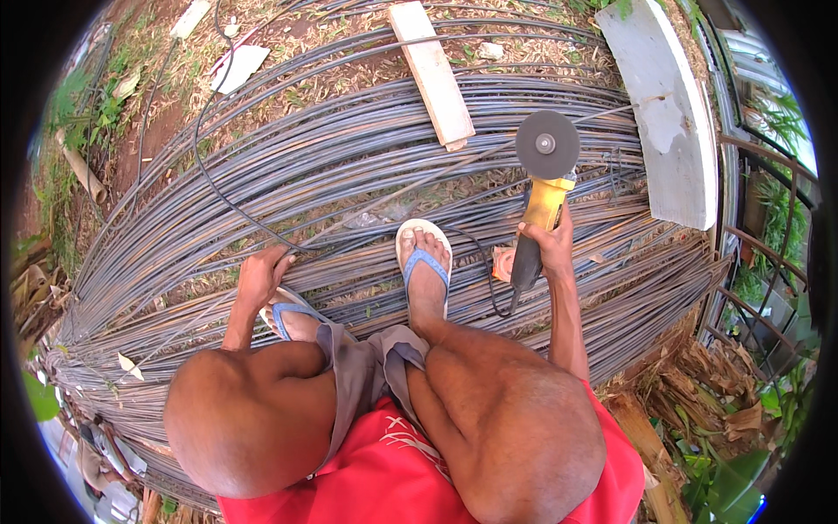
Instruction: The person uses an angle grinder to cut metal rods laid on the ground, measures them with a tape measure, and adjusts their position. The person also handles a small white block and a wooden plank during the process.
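My right hand grips a yellow and black angle grinder, its dark disc pointing away from me and its cord looping below. My left hand is closed on a thin steel rod that runs diagonally across the bundled rods. My feet, in white sandals with blue straps, rest on the rods between my hands. A small orange-red object lies beside the grinder's handle.
A pale wooden plank lies across the far rods. A large grey-white slab stands at the right, near a metal frame. Dry leaves, paper scraps and a short pole lie on the soil.
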Demonstrator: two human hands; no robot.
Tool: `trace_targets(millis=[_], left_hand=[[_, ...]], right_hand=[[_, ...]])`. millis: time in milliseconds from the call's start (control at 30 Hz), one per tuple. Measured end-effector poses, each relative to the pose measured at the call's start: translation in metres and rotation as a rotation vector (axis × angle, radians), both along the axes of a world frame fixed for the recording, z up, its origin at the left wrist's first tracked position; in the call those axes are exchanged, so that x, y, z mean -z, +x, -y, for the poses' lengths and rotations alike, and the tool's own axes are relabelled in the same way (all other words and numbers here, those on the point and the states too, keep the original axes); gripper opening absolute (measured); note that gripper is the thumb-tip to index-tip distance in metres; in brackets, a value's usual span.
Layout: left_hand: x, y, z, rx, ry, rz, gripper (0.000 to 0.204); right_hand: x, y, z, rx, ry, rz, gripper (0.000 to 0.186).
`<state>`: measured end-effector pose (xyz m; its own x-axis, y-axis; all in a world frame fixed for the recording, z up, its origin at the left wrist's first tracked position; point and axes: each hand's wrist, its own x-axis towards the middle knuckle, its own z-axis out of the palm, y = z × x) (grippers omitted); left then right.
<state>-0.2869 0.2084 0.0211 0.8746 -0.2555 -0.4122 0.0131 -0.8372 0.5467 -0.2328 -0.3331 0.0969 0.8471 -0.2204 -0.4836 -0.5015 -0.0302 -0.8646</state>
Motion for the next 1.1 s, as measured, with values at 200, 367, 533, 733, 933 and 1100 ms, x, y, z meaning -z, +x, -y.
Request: trace_targets(millis=[200, 367, 533, 733, 933, 1100], left_hand=[[-0.043, 0.019, 0.024, -0.255, -0.032, 0.227, 0.023], [-0.074, 0.057, 0.103, -0.253, -0.592, -0.151, 0.023], [-0.08, 0.082, 0.209, 0.137, -1.017, -0.518, 0.044], [-0.076, 0.073, 0.232, 0.173, -1.05, -0.34, 0.043], [-0.075, 0.068, 0.232, 0.208, -1.085, -0.466, 0.041], [-0.068, 0.066, 0.235, 0.265, -1.105, -0.459, 0.04]], right_hand=[[-0.035, 0.016, -0.029, 0.372, 0.229, 0.035, 0.047], [-0.014, 0.029, -0.031, 0.564, 0.441, 0.086, 0.031], [-0.015, 0.04, -0.065, 0.656, 0.449, 0.199, 0.024], [-0.023, 0.032, -0.078, 0.707, 0.371, 0.219, 0.019], [-0.026, 0.024, -0.081, 0.724, 0.33, 0.264, 0.019], [-0.024, 0.012, -0.071, 0.683, 0.397, 0.286, 0.024]])
